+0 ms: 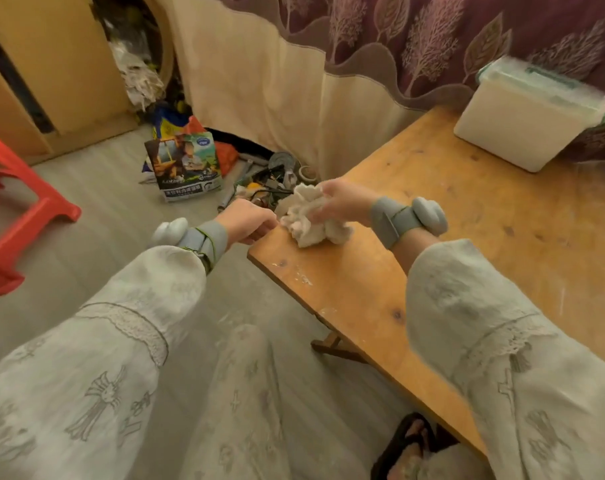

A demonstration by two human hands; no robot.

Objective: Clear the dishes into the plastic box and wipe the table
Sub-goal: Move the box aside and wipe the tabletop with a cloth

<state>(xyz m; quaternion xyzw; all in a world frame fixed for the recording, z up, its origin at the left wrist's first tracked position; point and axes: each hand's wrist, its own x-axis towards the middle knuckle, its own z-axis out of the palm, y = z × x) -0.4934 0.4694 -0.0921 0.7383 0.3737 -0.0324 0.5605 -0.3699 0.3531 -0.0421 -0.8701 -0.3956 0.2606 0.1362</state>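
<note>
A white crumpled cloth (309,216) is held bunched at the near-left corner of the wooden tabletop (467,230), partly overhanging that corner. It is gripped by the right hand (339,202), fingers curled down into the folds from above. The left hand (247,220) is seen just off the tabletop's left edge, w/ fingers curled loosely and fingertips at the edge beside the cloth — whether anything is pinched by them can't be told. A grey strap w/ a rounded pale unit is worn on each wrist; pale embroidered sleeves cover both arms.

The plastic box (529,112) — white, lid closed w/ greenish clips — is set at the far-right part of the tabletop, against the curtain (432,39), well apart from the cloth. Pale specks and scuffs are seen along the tabletop's near edge.

On the floor beyond the left edge: a printed bag (185,166) stood upright, a heap of misc. clutter next to it, and a red plastic stool (13,216) at far left. A sandalled foot (406,445) is seen under the tabletop's near edge.
</note>
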